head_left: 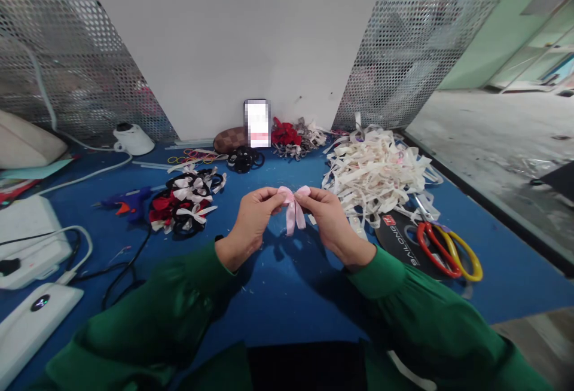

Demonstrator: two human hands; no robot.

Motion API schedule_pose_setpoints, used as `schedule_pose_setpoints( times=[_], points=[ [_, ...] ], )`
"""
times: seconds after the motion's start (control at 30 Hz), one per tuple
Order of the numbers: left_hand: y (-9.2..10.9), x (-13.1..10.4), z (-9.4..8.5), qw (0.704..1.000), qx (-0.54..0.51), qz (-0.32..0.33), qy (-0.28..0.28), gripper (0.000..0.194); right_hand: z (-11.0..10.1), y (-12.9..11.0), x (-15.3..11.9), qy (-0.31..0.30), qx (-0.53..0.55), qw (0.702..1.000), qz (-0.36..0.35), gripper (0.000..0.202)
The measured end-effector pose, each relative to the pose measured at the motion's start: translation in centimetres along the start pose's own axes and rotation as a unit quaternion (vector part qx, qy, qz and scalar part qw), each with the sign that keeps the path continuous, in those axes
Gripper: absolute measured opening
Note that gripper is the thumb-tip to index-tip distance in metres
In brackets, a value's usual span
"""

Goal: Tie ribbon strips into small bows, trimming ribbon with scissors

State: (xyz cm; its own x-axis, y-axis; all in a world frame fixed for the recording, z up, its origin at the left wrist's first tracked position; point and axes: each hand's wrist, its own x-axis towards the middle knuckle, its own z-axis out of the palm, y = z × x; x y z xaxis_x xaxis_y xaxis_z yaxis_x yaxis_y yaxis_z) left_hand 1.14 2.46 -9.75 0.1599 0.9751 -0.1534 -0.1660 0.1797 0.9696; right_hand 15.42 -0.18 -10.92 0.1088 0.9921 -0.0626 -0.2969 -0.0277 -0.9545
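Observation:
A pink ribbon bow [295,214] is held up above the blue table, its two tails hanging down. My left hand [255,217] pinches the bow's left loop between thumb and fingers. On the other side, my right hand [329,217] pinches the right loop the same way. Left of my hands lies a pile of finished-looking hair ties with bows [186,199], in black, red and pale pink. A large heap of whitish ribbon strips [376,170] lies beyond my right hand.
Red-and-yellow-handled scissors [448,250] rest on a black card [403,247] at right. A blue glue gun [130,202] lies at left, near a white power strip [31,235] and power bank [38,325]. At the back are a phone [258,123], black hair ties [244,159] and red bows [287,133].

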Motion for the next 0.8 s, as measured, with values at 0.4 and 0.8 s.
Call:
schedule_pose_setpoints(
  times=[0.4,0.8],
  points=[
    [-0.29,0.32,-0.32,0.999,-0.026,-0.044,-0.007,0.031,-0.25,-0.02,0.46,0.051,-0.015,0.998,-0.039,0.024],
    [-0.5,-0.12,-0.3,0.992,0.052,-0.07,-0.088,0.035,0.04,-0.22,-0.03,0.02,-0.008,0.999,-0.038,0.019]
  ],
)
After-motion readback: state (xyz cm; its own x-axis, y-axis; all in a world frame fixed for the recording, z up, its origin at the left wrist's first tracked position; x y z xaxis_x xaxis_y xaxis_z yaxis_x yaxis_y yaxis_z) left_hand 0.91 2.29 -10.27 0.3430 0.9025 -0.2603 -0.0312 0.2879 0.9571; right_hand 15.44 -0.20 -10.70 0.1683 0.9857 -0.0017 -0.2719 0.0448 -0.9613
